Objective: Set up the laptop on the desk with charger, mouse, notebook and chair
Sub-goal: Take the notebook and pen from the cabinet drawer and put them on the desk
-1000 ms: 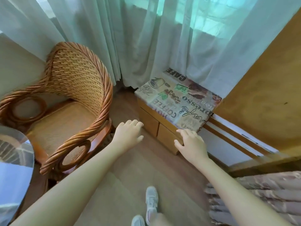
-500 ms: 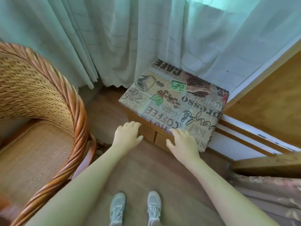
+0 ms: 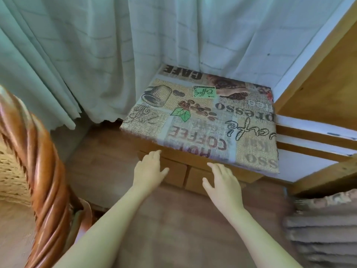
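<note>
wooden stool (image 3: 195, 167) just beyond open left hand (image 3: 149, 169), right hand (image 3: 222, 183)

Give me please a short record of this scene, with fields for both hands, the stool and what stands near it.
left hand: open, empty, reaching toward the stool's front
right hand: open, empty, near the stool's front edge
stool: low, wooden, under a coffee-print cushion
wicker chair: at the left, partly in view
curtain: hangs behind the stool
laptop, charger, mouse, notebook: not in view

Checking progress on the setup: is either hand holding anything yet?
No: the left hand and right hand reach open and empty toward the cushioned wooden stool.
</note>
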Action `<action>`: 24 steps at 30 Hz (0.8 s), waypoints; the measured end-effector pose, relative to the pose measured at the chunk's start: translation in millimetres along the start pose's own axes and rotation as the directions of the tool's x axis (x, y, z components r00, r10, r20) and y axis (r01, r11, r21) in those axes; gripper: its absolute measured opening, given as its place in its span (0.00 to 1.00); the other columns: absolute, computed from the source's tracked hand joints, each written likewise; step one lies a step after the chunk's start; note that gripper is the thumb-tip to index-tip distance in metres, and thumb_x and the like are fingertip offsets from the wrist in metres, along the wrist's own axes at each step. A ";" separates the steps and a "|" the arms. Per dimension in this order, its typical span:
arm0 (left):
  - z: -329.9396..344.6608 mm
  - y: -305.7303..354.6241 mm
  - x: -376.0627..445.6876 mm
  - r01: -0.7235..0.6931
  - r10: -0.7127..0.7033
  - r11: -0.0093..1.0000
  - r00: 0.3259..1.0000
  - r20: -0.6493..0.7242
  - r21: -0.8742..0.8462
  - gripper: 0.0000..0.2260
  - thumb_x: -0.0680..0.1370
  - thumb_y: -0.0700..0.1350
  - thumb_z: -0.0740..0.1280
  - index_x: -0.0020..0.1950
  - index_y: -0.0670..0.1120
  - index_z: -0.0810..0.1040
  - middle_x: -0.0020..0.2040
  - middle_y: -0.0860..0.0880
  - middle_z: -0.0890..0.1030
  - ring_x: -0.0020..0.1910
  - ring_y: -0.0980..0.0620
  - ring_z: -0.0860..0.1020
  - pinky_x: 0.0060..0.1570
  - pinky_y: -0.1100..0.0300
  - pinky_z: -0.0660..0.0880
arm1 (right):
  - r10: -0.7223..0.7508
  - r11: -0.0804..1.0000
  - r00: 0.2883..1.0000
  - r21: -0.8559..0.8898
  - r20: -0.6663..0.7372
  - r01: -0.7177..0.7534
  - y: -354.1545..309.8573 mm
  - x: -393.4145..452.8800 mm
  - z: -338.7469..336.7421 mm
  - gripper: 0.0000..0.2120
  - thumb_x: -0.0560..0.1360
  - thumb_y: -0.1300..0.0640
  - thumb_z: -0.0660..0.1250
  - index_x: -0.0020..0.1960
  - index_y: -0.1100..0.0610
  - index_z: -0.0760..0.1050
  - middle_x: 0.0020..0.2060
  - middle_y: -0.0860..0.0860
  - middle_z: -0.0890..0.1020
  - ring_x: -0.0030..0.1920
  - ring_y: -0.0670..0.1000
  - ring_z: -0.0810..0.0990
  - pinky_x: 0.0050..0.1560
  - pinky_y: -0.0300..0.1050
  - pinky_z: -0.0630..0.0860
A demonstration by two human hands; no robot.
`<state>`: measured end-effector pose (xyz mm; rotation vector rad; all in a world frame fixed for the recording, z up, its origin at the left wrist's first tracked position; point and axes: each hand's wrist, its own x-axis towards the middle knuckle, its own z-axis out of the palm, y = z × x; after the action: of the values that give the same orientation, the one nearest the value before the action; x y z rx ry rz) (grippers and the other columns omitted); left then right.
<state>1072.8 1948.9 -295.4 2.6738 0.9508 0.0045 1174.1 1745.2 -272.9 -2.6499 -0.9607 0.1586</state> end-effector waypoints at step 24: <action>116.1 23.8 68.0 0.101 -0.476 -0.395 0.828 0.297 -0.913 0.49 0.64 0.61 0.77 0.75 0.52 0.51 0.70 0.47 0.67 0.63 0.45 0.73 0.65 0.51 0.69 | 0.542 -0.434 0.799 0.901 0.258 0.004 -22.7 48.5 164.2 0.36 0.69 0.67 0.73 0.72 0.60 0.60 0.63 0.59 0.76 0.64 0.54 0.75 0.70 0.48 0.67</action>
<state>1152.5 1940.8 -406.0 0.6299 0.9606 0.7191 1163.3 1834.8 -420.2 -0.9192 0.3136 0.3828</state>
